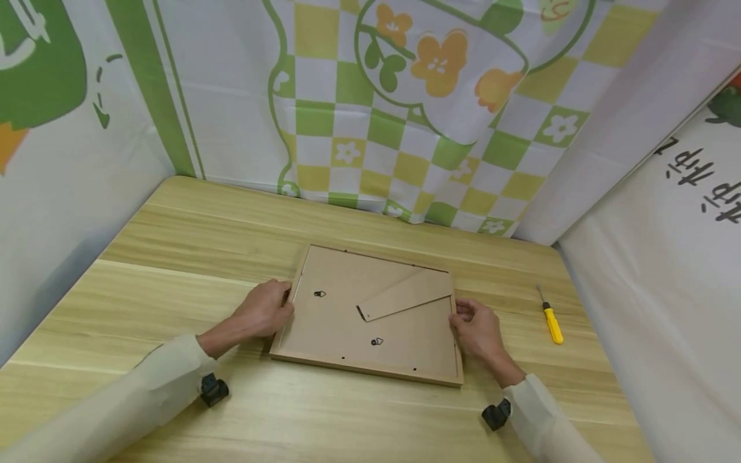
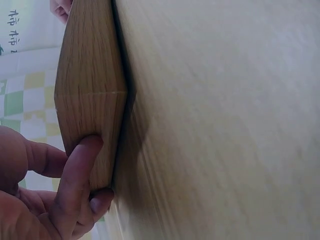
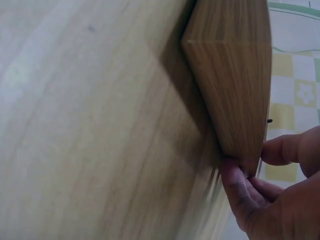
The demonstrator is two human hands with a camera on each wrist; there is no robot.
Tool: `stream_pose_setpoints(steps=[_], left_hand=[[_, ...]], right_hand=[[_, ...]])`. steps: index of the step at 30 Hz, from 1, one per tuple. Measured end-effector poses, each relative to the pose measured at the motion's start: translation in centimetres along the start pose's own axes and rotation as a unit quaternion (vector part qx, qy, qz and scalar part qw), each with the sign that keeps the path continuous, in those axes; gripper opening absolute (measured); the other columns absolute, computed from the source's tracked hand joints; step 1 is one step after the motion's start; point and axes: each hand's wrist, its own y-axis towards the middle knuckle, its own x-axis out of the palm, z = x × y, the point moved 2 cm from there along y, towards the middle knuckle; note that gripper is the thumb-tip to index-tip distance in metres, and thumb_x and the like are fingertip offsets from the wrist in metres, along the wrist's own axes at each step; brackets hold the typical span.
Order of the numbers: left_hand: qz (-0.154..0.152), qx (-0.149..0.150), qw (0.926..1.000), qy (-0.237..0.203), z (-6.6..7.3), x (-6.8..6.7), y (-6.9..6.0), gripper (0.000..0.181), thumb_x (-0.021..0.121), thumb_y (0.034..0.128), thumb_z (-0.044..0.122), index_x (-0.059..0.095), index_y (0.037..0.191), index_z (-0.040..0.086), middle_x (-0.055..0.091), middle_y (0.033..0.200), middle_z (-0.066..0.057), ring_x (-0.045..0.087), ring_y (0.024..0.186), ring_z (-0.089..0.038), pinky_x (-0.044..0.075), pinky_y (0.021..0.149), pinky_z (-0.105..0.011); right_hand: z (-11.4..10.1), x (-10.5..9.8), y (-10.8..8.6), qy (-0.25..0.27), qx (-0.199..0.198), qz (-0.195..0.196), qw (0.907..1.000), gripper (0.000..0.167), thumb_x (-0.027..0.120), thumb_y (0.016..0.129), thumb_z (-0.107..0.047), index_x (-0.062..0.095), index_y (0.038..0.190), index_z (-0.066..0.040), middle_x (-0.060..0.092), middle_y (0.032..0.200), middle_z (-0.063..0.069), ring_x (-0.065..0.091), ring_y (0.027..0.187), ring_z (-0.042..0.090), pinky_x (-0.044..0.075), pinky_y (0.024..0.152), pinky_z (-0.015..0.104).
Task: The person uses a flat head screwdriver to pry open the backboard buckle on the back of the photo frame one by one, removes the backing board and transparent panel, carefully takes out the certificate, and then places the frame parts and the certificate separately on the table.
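Note:
A wooden picture frame (image 1: 370,371) lies back side up on the table, its brown backing board (image 1: 336,328) showing. On the board are an easel leg (image 1: 408,294) and two small hanging hooks (image 1: 377,341). My left hand (image 1: 265,310) grips the frame's left side. In the left wrist view, fingers (image 2: 82,157) press the frame's outer wood edge (image 2: 92,65), with the thumb at the upper rim. At the opposite side, my right hand (image 1: 479,329) pinches the edge, thumb on top and fingertips (image 3: 232,172) low on the side. The frame's front is hidden.
A screwdriver (image 1: 552,325) with a yellow handle lies on the wooden table (image 1: 173,270), to the right of my right hand. Behind the table hangs a checked, flowered curtain (image 1: 370,128). White printed sheets (image 1: 666,257) stand along both sides.

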Motion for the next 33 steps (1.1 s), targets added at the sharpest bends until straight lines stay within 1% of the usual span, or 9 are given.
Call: stream_pose_setpoints(steps=[5, 7, 9, 12, 16, 20, 23, 25, 33], left_hand=[[-0.016, -0.009, 0.9994, -0.028, -0.2, -0.1, 0.0, 0.038, 0.048, 0.0905, -0.001, 0.057, 0.126, -0.012, 0.065, 0.073, -0.01, 0.05, 0.043, -0.01, 0.042, 0.039, -0.023], [-0.022, -0.013, 0.9991, -0.034, -0.2, 0.0, 0.0, 0.038, 0.048, 0.0913, -0.001, 0.056, 0.127, -0.011, 0.063, 0.068, -0.008, 0.049, 0.041, -0.009, 0.042, 0.038, -0.024], [-0.026, -0.014, 0.9989, -0.037, -0.2, 0.1, 0.0, 0.039, 0.047, 0.0916, -0.001, 0.055, 0.128, -0.011, 0.064, 0.069, -0.007, 0.05, 0.04, -0.009, 0.043, 0.037, -0.025], [-0.034, -0.018, 0.9985, -0.04, -0.2, 0.1, 0.0, 0.04, 0.047, 0.0925, 0.0, 0.053, 0.131, -0.011, 0.066, 0.072, -0.009, 0.051, 0.04, -0.01, 0.045, 0.037, -0.026], [-0.039, -0.024, 0.9979, -0.046, -0.2, 0.1, -0.1, 0.042, 0.046, 0.093, 0.0, 0.05, 0.134, -0.012, 0.068, 0.076, -0.012, 0.053, 0.04, -0.011, 0.047, 0.037, -0.028], [-0.041, -0.03, 0.997, -0.059, -0.2, 0.1, -0.3, 0.041, 0.046, 0.0934, -0.001, 0.051, 0.133, -0.011, 0.069, 0.082, -0.017, 0.055, 0.041, -0.013, 0.05, 0.038, -0.03], [-0.04, -0.029, 0.9965, -0.067, -0.2, 0.1, -0.3, 0.04, 0.046, 0.0935, -0.001, 0.052, 0.132, -0.01, 0.07, 0.091, -0.022, 0.056, 0.042, -0.013, 0.051, 0.04, -0.032], [-0.04, -0.028, 0.9962, -0.072, -0.2, 0.1, -0.3, 0.04, 0.046, 0.0935, -0.001, 0.052, 0.132, -0.01, 0.069, 0.096, -0.024, 0.057, 0.043, -0.013, 0.052, 0.041, -0.033], [-0.044, -0.033, 0.9954, -0.079, -0.3, 0.2, -0.2, 0.043, 0.046, 0.0932, 0.0, 0.05, 0.134, -0.01, 0.067, 0.104, -0.029, 0.058, 0.046, -0.014, 0.053, 0.041, -0.033]], right_hand=[[-0.2, 0.0, 0.1, -0.011, -0.011, -0.003, 0.9999, 0.04, 0.06, 0.092, -0.007, 0.056, 0.13, 0.007, 0.064, 0.119, 0.025, 0.065, 0.106, 0.034, 0.057, 0.086, 0.039], [-0.7, 0.0, 0.0, -0.038, -0.037, 0.012, 0.9985, 0.043, 0.061, 0.091, -0.009, 0.056, 0.132, 0.006, 0.063, 0.122, 0.024, 0.063, 0.109, 0.035, 0.055, 0.089, 0.045], [-1.7, 0.1, -0.1, -0.071, -0.085, 0.028, 0.9934, 0.045, 0.064, 0.09, -0.01, 0.055, 0.132, 0.005, 0.063, 0.123, 0.024, 0.062, 0.111, 0.037, 0.053, 0.09, 0.05], [-3.9, 0.7, -0.3, -0.136, -0.19, 0.028, 0.9718, 0.046, 0.072, 0.087, -0.012, 0.059, 0.129, 0.003, 0.064, 0.122, 0.021, 0.061, 0.111, 0.036, 0.052, 0.09, 0.052], [-7.6, 2.5, -0.3, -0.2, -0.313, -0.066, 0.9261, 0.05, 0.078, 0.084, -0.019, 0.062, 0.128, -0.003, 0.063, 0.127, 0.015, 0.058, 0.12, 0.033, 0.049, 0.099, 0.051], [-10.0, 4.7, 0.0, -0.258, -0.359, -0.174, 0.8799, 0.057, 0.075, 0.087, -0.031, 0.057, 0.136, -0.01, 0.056, 0.139, 0.013, 0.051, 0.13, 0.032, 0.044, 0.107, 0.051], [-10.6, 6.2, 0.4, -0.29, -0.376, -0.215, 0.8534, 0.057, 0.071, 0.09, -0.036, 0.055, 0.139, -0.012, 0.053, 0.141, 0.012, 0.05, 0.131, 0.03, 0.044, 0.107, 0.049], [-10.8, 6.8, 0.7, -0.292, -0.387, -0.224, 0.8456, 0.052, 0.07, 0.091, -0.034, 0.058, 0.137, -0.014, 0.056, 0.137, 0.011, 0.053, 0.127, 0.028, 0.046, 0.105, 0.046], [-11.2, 7.5, 1.2, -0.284, -0.42, -0.229, 0.8307, 0.037, 0.071, 0.09, -0.029, 0.067, 0.125, -0.018, 0.062, 0.122, 0.006, 0.059, 0.109, 0.02, 0.051, 0.093, 0.037]])
